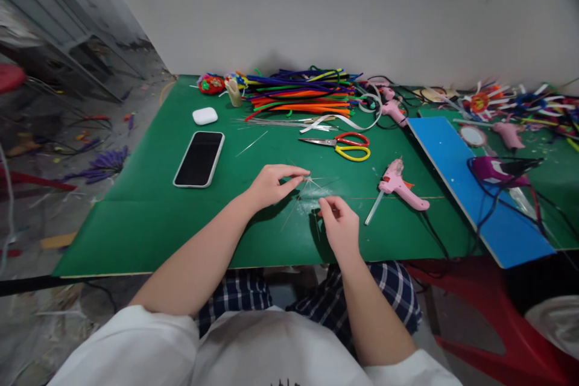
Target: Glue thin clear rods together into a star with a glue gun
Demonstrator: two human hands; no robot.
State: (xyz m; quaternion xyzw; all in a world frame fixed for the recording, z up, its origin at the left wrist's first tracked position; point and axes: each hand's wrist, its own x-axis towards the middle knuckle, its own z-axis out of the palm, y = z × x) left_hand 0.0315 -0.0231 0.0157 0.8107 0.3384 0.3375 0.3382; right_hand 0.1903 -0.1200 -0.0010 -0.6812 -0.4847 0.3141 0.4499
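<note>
Thumb and fingertips of my left hand (275, 185) pinch the centre of a bundle of thin wires (311, 180), which fan out like spokes over the green table. My right hand (339, 217) is just below and to the right, its thumb and forefinger closed on one of the thin wire ends. Beyond the hands lie scissors (335, 142) with one red and one yellow handle. To the right rests a pink glue gun (398, 186) with a clear glue stick in its back. More straight wires (280, 124) lie farther back, a single one apart from them.
A phone (199, 159) and a white earbud case (205, 116) lie at left. Coloured pipe cleaners (303, 93) are piled along the wall. On the right, a blue board (470, 187) carries a purple tool (500, 170) with cords. The green table (136, 211) ends near my lap.
</note>
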